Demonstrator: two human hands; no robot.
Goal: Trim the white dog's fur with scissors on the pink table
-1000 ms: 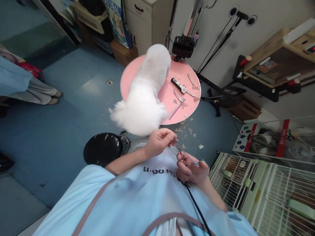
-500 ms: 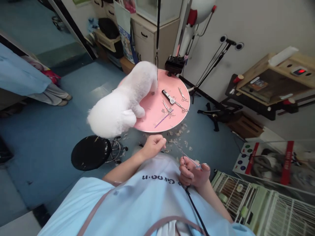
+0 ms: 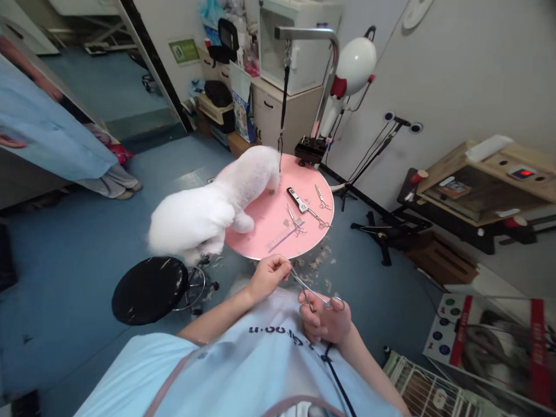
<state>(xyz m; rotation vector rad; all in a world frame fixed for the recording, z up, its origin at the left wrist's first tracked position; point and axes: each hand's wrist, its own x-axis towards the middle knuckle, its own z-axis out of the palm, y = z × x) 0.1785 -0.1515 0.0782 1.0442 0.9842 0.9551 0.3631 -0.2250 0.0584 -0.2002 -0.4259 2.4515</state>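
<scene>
My right hand point(image 3: 325, 319) holds a pair of long scissors point(image 3: 307, 288), with a thumb and fingers at the handle rings and the blades slightly apart. My left hand point(image 3: 270, 277) is closed in a pinch, its fingertips meeting the blade tips. Beyond both hands, a white fluffy dog point(image 3: 195, 217) stands on a round pink grooming table point(image 3: 264, 231); part of its body overhangs the left edge, and its face cannot be made out. On the tabletop lie a clipper point(image 3: 297, 200), several other scissors point(image 3: 294, 219) and a purple-backed comb point(image 3: 282, 239).
A black strap point(image 3: 284, 110) hangs from a metal arm point(image 3: 308, 33) over the table. Beside the table stands a black round stool point(image 3: 150, 289). White hair clippings point(image 3: 324, 255) litter the floor. A person in a blue smock point(image 3: 56, 127) stands at left. Boxes and a wire cage point(image 3: 428, 385) are at right.
My right hand has brought the scissors leftward and up, so the blades now reach my left fingertips; before, they were apart. The view has tilted up, and the dog's posture has shifted slightly.
</scene>
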